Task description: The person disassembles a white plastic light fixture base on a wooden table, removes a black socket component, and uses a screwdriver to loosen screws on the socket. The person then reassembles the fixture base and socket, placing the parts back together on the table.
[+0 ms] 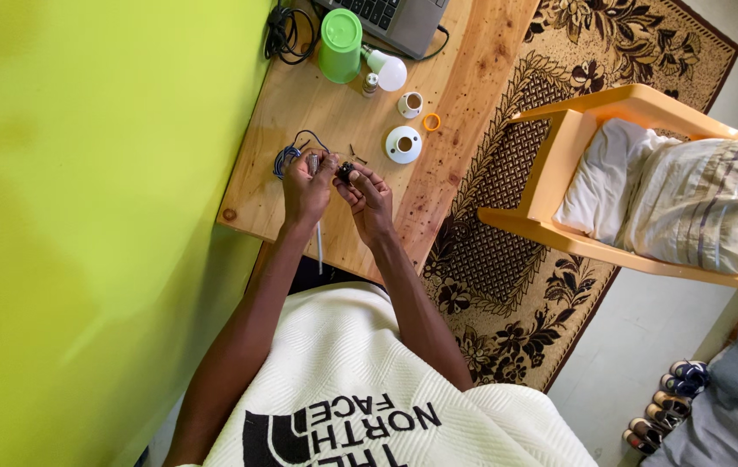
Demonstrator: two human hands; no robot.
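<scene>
Over the wooden table (481, 78), my left hand (306, 188) grips a thin tool with a pale shaft (319, 246) that points back toward me. My right hand (368, 197) pinches a small dark part (345, 169) between its fingertips. The two hands nearly touch at the part. A coil of blue and black wire (287, 156) lies just beyond my left hand. A white round lamp-holder base (403, 144) sits a little past my right hand, with two small screws (357, 156) beside it.
Farther back stand a green cup (339, 45), a white light bulb (388, 72), a small white cap (410, 104), an orange ring (431, 122) and a laptop (395, 19). An orange plastic chair (559, 186) holding a pillow (680, 203) stands right, on a patterned rug (507, 259). The green wall (83, 216) is left.
</scene>
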